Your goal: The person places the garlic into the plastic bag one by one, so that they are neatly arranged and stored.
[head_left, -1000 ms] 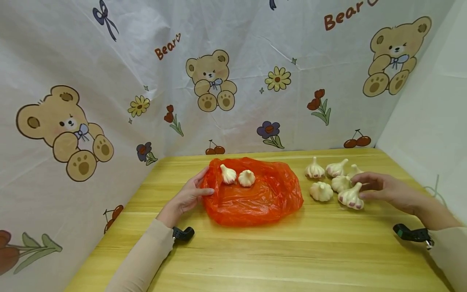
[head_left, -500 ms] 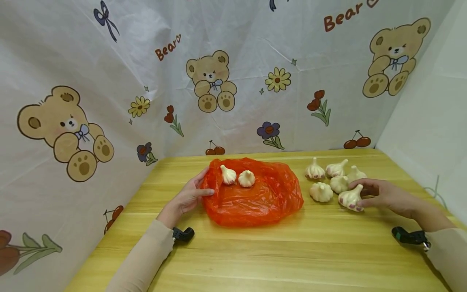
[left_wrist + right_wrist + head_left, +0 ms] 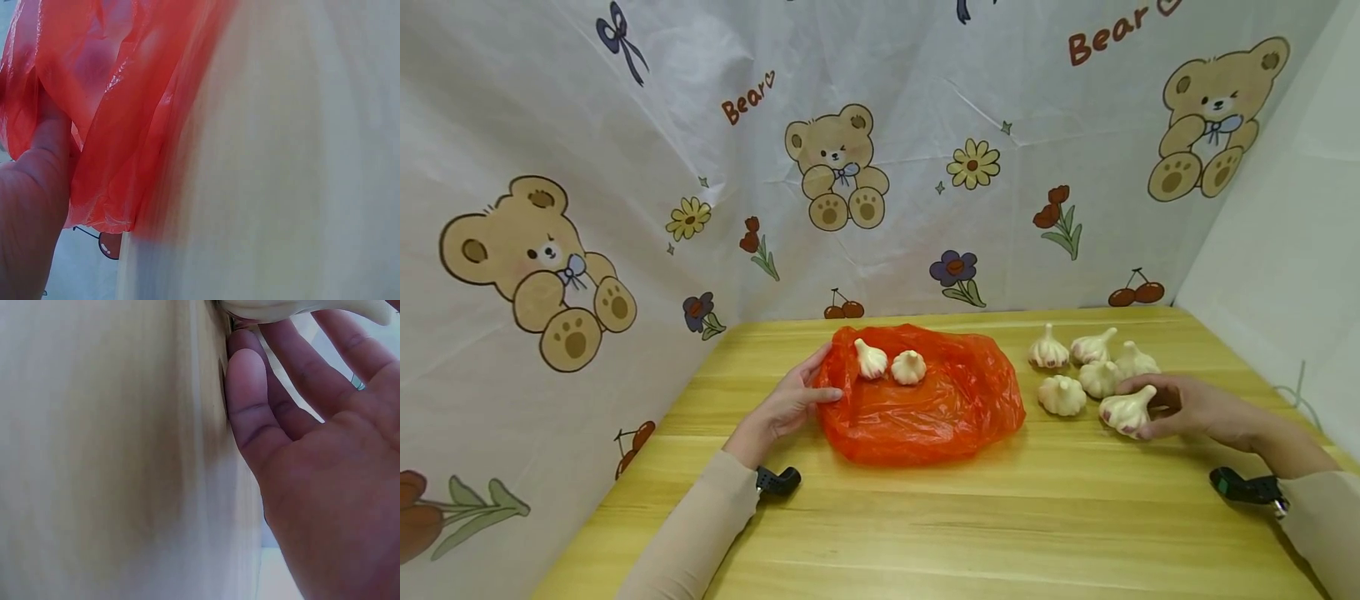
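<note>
The left hand (image 3: 788, 403) pinches the left rim of a red plastic bag (image 3: 910, 433), thumb in front and fingers behind it. In the left wrist view the thumb (image 3: 47, 144) presses into the folds of the bag (image 3: 119, 125). Two garlic bulbs (image 3: 871, 360) (image 3: 908, 367) lie in the bag's back left part. At the right, the right hand (image 3: 1206, 410) has its fingers and thumb round a garlic bulb (image 3: 1126, 412), low at the table, stem tilted up to the right. That bulb (image 3: 269, 310) shows at the top edge of the right wrist view, above the hand (image 3: 331, 462).
Several other garlic bulbs lie grouped behind and left of the right hand, among them one near the bag (image 3: 1062, 396) and one farther back (image 3: 1048, 348). The wooden table (image 3: 925, 533) meets a bear-print cloth (image 3: 895, 267) at its back edge.
The right hand has come slightly lower and round the nearest bulb, whose stem now leans farther right. The left hand and the bag have stayed in place.
</note>
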Tool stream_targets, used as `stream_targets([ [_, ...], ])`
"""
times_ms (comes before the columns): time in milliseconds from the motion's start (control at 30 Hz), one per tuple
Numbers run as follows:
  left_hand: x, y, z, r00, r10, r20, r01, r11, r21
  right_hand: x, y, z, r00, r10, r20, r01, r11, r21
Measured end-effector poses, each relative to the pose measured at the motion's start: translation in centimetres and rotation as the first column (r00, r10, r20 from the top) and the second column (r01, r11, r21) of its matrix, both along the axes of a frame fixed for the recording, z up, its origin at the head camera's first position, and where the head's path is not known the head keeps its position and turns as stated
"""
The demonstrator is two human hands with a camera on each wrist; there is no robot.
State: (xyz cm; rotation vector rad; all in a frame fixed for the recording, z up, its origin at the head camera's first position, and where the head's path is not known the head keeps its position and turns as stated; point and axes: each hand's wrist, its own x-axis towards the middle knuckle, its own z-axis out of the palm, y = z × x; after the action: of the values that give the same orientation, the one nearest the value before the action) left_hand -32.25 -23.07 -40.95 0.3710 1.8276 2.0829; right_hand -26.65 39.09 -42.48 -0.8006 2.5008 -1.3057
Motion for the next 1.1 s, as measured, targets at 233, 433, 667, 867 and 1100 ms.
stream_targets([
  [233,0.2,0.0,0.1,1.000,0.005,-0.006,-0.005,1.000,-0.004,0.1,0.0,0.2,1.000,0.009,0.003,-0.009,0.999,0.035],
  [433,0.1,0.0,0.0,1.000,0.001,-0.005,-0.001,1.000,-0.001,0.2,-0.3,0.3,1.000,-0.006,-0.023,0.007,0.998,0.055],
  [667,0.1,0.0,-0.2,1.000,-0.019,-0.004,0.019,1.000,0.006,0.4,-0.1,0.1,0.999,0.018,-0.037,-0.017,0.999,0.043],
  [867,0.1,0.0,-0.1,1.000,-0.020,-0.012,0.020,1.000,0.007,0.4,-0.1,0.5,0.996,0.083,-0.026,-0.083,0.996,0.020],
  [1100,0.1,0.1,-0.1,1.000,-0.025,-0.007,0.025,1.000,0.009,0.5,-0.4,1.5,0.989,0.139,0.048,-0.137,0.990,-0.042],
])
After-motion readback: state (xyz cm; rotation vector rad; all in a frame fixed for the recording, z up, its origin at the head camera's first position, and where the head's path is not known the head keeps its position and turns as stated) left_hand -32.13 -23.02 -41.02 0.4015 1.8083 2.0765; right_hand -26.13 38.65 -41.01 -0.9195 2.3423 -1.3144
